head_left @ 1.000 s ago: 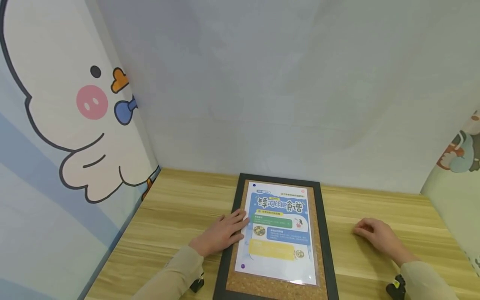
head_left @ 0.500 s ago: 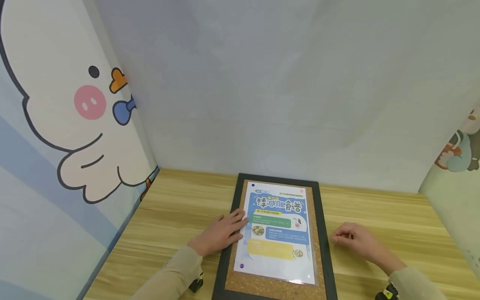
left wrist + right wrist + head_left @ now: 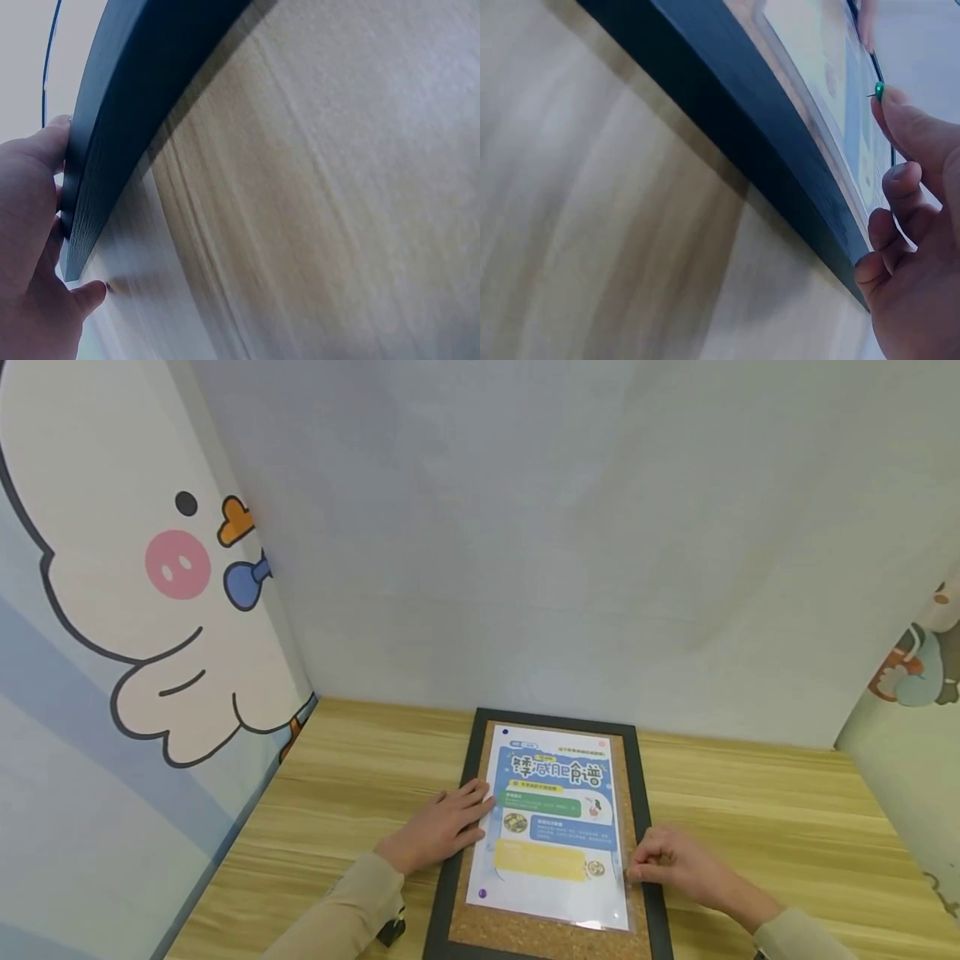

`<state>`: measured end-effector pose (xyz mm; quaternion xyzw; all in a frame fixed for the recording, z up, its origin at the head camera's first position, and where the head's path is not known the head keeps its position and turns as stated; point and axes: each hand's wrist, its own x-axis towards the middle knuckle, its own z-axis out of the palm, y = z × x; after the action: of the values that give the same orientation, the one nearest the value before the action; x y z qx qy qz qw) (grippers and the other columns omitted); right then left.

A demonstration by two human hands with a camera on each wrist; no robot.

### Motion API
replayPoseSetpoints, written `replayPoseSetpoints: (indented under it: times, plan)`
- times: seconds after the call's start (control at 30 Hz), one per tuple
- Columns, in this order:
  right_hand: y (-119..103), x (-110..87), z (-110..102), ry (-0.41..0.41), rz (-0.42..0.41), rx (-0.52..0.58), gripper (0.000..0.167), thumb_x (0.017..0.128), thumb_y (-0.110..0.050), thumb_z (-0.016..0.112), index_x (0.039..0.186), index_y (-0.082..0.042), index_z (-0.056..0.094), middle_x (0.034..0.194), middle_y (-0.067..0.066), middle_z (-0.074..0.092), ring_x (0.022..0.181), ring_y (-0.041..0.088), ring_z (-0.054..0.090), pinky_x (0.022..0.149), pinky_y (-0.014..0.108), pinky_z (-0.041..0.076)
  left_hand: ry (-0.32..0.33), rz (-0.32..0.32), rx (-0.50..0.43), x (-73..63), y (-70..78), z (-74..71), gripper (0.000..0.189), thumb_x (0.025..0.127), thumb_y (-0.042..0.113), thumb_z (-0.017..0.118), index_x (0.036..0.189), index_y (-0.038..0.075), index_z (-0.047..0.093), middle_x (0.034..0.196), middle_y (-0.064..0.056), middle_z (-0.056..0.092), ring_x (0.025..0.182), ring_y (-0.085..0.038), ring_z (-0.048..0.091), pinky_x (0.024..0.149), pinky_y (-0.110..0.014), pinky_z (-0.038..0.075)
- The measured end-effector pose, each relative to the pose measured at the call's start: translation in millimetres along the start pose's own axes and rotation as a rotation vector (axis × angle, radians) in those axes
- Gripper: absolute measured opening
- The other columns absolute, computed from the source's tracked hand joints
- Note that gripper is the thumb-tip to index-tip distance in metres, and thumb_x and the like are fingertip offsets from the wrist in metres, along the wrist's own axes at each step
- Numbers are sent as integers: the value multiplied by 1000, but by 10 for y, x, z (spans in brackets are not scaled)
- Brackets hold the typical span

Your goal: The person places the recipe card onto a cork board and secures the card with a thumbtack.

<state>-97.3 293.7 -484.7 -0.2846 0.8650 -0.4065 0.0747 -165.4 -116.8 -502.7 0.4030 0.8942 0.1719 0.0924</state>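
A black-framed cork board [image 3: 517, 931] lies on the table with a printed poster [image 3: 551, 897] on it. Pins show at three poster corners: dark blue [image 3: 506, 732] at top left, pink [image 3: 602, 743] at top right, purple [image 3: 482, 893] at bottom left. My left hand [image 3: 435, 831] rests across the left frame bar, fingertips on the poster's left edge. Between thumb and finger, my right hand [image 3: 678, 870] pinches a green push pin [image 3: 879, 91], its needle pointing out toward the board. That hand is over the right frame bar, fingertips near the poster's lower right edge.
The wood-grain table [image 3: 765, 810] extends to both sides of the board. A grey-white curtain [image 3: 525, 568] stands behind it, and a cartoon-printed panel [image 3: 112, 610] borders the left side.
My right hand has moved left from the bare table to the board's right frame bar, beside the poster. My left hand has stayed in place on the board.
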Motion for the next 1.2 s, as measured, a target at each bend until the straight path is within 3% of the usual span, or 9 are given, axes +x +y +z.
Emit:
replayPoseSetpoints:
  times: [0.2, 0.4, 0.57, 0.9, 1.2]
  plan:
    - [-5, 11, 153, -36, -19, 9, 10, 91, -15, 80, 82, -18, 77, 80, -12, 60, 76, 3, 44, 63, 25, 33, -16, -32, -6, 1, 24, -22, 56, 111, 30, 52, 161, 8, 40, 169, -17, 30, 157, -35, 24, 116, -68, 32]
    - [-10, -16, 254, -56, -70, -77, 9, 90, -20, 81, 82, -21, 76, 77, -16, 55, 75, 0, 38, 63, 25, 27, -9, -8, -9, -10, 41, -40, 55, 111, 28, 52, 160, 5, 41, 167, -21, 32, 155, -39, 27, 113, -70, 34]
    - [-78, -7, 292, -86, -17, -152, 10, 92, -29, 79, 83, -26, 78, 77, -21, 51, 75, -1, 35, 65, 20, 29, -13, -14, -13, -6, 41, -47, 55, 111, 28, 52, 160, 5, 41, 168, -20, 31, 156, -38, 26, 114, -69, 33]
    - [-174, 36, 304, -151, 64, -124, 11, 92, -33, 79, 84, -25, 80, 77, -21, 53, 78, -1, 38, 67, 23, 30, -28, -31, -11, 17, -5, -2, 56, 112, 30, 50, 162, 8, 38, 170, -16, 27, 158, -34, 22, 117, -67, 31]
    - [-142, 23, 318, -185, 41, -173, 12, 93, -37, 76, 84, -30, 75, 77, -23, 51, 77, -1, 37, 67, 23, 29, -25, -27, -5, 12, -2, -2, 56, 112, 31, 50, 162, 8, 39, 170, -16, 28, 158, -34, 22, 116, -67, 31]
